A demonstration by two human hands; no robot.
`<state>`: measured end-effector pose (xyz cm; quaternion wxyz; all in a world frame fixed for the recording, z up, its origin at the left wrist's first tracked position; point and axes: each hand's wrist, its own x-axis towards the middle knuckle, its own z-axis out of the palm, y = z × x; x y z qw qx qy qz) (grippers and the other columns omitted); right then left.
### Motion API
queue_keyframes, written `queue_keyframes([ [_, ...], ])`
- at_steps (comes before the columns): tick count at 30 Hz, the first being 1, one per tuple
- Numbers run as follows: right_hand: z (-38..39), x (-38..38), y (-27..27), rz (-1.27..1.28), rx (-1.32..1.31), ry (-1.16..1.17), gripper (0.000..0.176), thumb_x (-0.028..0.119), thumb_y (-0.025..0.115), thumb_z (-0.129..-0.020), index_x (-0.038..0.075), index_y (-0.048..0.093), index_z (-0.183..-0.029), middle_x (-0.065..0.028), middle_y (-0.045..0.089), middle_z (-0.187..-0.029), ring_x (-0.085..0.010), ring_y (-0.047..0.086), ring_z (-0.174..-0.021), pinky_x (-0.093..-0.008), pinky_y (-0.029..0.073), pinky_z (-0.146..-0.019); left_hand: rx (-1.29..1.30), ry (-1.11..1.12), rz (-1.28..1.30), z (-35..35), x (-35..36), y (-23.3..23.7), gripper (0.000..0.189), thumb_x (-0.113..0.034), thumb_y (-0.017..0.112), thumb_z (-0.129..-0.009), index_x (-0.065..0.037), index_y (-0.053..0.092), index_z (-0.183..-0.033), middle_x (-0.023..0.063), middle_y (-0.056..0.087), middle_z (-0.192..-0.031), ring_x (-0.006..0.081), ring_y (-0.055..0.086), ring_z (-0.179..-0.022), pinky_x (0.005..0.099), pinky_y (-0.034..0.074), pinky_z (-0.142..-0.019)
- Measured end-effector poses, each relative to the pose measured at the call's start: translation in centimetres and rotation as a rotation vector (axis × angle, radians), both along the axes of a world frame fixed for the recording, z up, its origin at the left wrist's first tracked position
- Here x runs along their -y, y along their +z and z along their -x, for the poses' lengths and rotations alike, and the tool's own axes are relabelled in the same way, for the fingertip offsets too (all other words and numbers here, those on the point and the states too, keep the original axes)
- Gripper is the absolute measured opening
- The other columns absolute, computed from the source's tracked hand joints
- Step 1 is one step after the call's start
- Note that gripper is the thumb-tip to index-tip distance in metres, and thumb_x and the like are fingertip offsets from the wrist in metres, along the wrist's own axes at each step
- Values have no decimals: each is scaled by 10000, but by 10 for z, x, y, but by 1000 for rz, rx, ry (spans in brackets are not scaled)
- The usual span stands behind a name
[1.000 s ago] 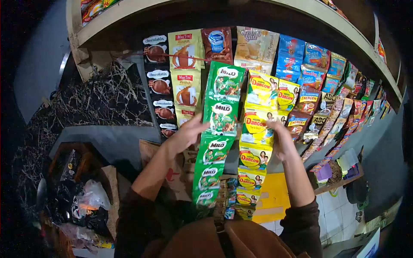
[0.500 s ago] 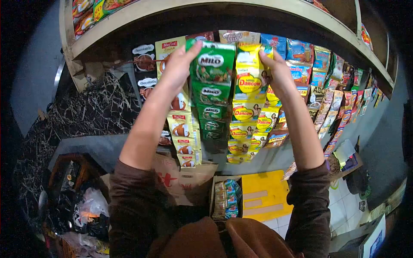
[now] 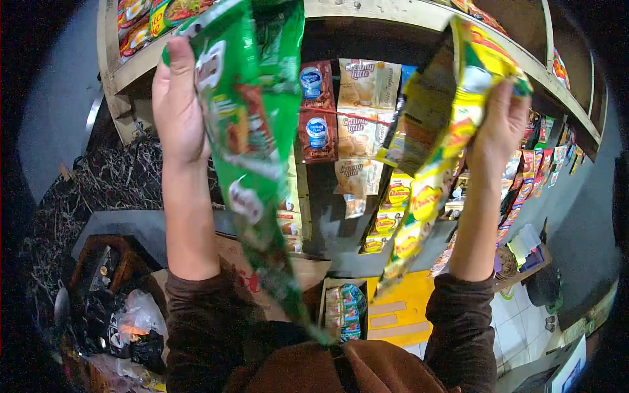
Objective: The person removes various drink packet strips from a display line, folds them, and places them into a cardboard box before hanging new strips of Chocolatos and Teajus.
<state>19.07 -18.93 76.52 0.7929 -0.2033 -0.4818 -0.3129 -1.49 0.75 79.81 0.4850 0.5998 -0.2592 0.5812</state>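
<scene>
My left hand (image 3: 175, 108) is raised high and grips the top of a long green Milo sachet strip (image 3: 252, 150), which hangs down blurred toward my chest. Held up at the right, my right hand (image 3: 501, 128) grips a yellow Dancow sachet strip (image 3: 429, 187) that dangles to about the level of the yellow board. Both strips are pulled apart from each other and away from the wall. Between them hang brown sachet strips (image 3: 316, 128) and beige Creamy Latte strips (image 3: 357, 131) on the wall.
A wooden shelf (image 3: 393, 12) with packets runs overhead. More sachet strips (image 3: 537, 164) hang along the wall to the right. Below lie a cardboard box of sachets (image 3: 344, 304), a yellow board (image 3: 400, 308) and plastic bags (image 3: 134, 311) at lower left.
Both hands have risen from chest height to the shelf, lifting the green and yellow strips with them. The strips have swung apart, uncovering the brown and beige sachets behind.
</scene>
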Motion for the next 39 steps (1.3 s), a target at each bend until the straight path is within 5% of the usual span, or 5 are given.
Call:
queue_keyframes([
  [6,28,30,-44,484,-193,-32,184,125,443,-849,4,474,-983,-35,545,-887,-51,499,-750,-177,409,-649,-581,337,124,21,-11,-39,445,-427,410,-825,-6,535,-898,41,574,-776,58,532,-642,177,410,-536],
  [12,23,46,-98,1151,-534,251,339,143,489,-822,25,331,-1097,-65,513,-877,-84,484,-781,-229,407,-683,-932,99,307,12,-15,-111,361,-389,384,-849,-52,503,-906,-18,524,-757,55,493,-662,189,407,-608],
  [23,72,76,-160,1293,-377,117,308,-150,556,-600,-7,585,-871,-92,580,-830,-161,551,-769,-236,423,-694,-846,-75,385,32,-1,-197,633,179,605,-507,-36,317,-1028,86,562,-734,165,572,-713,236,484,-642],
  [31,64,39,-188,1356,49,-427,289,-72,547,-635,29,574,-904,-114,577,-692,-195,589,-626,-263,461,-562,-739,317,-121,-3,-15,-245,203,30,676,-558,-15,589,-736,40,572,-736,91,518,-664,229,412,-599],
  [39,22,-13,-244,1387,-139,-350,195,-65,538,-659,4,566,-838,-131,572,-672,-200,588,-596,-283,453,-538,-901,108,236,-39,-11,-315,90,47,601,-656,1,562,-722,44,569,-717,89,520,-632,207,415,-589],
])
